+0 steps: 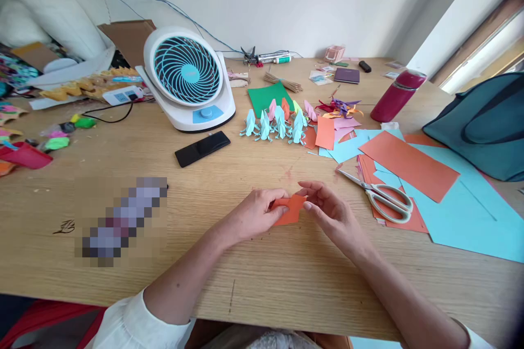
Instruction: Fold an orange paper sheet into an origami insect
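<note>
A small folded piece of orange paper (293,211) is held just above the wooden table in front of me. My left hand (262,208) pinches it on the left, thumb on the near face and fingers behind. At its upper right corner is my right hand (331,211), thumb and index fingertips on the edge, the other fingers loosely curved. Scissors (388,203) with pale handles lie to the right, partly on orange sheets. Beyond my hands stand several folded light-blue paper figures (280,123), with pink, orange and yellow-green ones behind.
Orange sheet (409,163) and light-blue sheets (475,223) spread over the right side. A red bottle (398,96) and a teal bag (483,125) stand behind them. Left of the figures are a black phone (202,148) and a white fan (186,73). A blurred-out object (123,221) lies at left.
</note>
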Tool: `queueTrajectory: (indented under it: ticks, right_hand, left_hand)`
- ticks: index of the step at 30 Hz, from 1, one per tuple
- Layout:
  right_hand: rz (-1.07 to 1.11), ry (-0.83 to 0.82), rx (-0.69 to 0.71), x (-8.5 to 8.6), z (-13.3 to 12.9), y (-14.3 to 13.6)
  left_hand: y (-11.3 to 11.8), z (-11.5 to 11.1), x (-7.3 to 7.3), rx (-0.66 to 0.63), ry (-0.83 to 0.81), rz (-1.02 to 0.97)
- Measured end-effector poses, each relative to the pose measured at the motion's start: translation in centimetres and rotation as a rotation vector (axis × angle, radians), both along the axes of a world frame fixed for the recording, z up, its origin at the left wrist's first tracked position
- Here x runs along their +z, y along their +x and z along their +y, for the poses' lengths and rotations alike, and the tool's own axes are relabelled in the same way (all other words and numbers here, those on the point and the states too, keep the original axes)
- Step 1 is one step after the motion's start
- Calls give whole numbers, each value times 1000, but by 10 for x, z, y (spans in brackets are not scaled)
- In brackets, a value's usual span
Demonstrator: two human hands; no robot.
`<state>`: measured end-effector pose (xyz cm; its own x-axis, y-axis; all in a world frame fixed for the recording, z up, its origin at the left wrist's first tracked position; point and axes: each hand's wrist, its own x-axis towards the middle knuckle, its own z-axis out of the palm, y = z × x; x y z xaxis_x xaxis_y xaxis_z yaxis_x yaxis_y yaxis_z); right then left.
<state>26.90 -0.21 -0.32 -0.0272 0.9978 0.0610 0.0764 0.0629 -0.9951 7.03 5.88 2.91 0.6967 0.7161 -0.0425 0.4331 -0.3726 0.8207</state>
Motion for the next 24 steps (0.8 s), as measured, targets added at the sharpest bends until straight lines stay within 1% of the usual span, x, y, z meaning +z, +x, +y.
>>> queueTrajectory:
  ticks: [2,4,7,9,11,12,14,19,22,24]
  right_hand:
    - [-44,-24,70,4,-3,1]
    - [-152,-31,126,9,-8,2]
    - [-370,-34,181,13,-19,2]
    - [-492,-27,200,11,-25,4]
    - [-568,-8,209,8,-30,5]
    - [-587,3,206,6,-31,6]
    - [-594,15,194,2,-30,8]
    - [-596,-48,225,2,-25,13]
    - [-596,-81,251,6,-23,15]
    - [-604,-102,279,10,-21,15]
  left_hand:
    - [-4,-2,7,-91,33,85]
    - [-6,-5,11,-159,34,122]
    - [-5,-10,7,-226,69,244]
    - [-1,-15,1,-261,166,291]
    - [4,-19,-4,-259,301,284]
    - [7,-20,-6,-237,360,270]
    - [10,-22,-9,-195,412,255]
    - [11,-23,-18,-232,279,230]
    - [13,-24,-24,-178,298,231]
    - [15,-26,-25,-151,318,255]
